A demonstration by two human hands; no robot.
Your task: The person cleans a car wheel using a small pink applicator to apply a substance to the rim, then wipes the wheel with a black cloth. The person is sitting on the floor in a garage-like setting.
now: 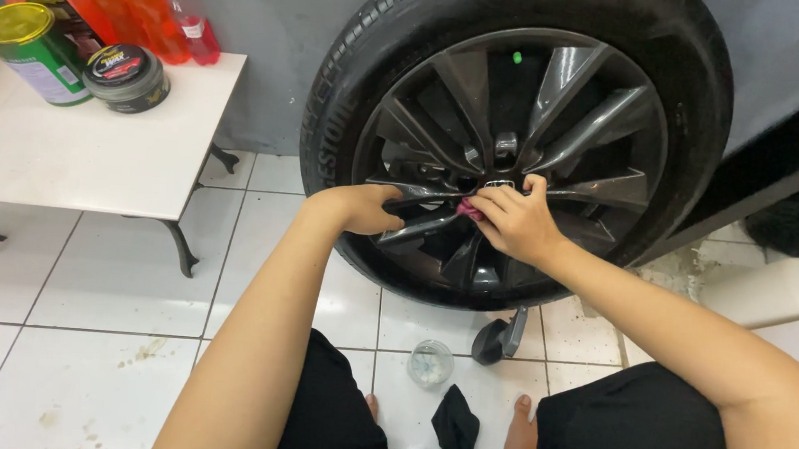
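My right hand (514,222) pinches a pink pad (469,208) against the rim (559,123) hub, frame centre. My left hand (369,208) grips a spoke (423,224), fingers curled.

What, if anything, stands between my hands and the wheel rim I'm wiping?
Nothing visible does. The right hand presses a small pink cloth against the dark rim near the hub, and the left hand rests directly on a spoke.

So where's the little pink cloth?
In the head view, the pink cloth is pinched in the right hand against the wheel's hub, just right of the left hand.
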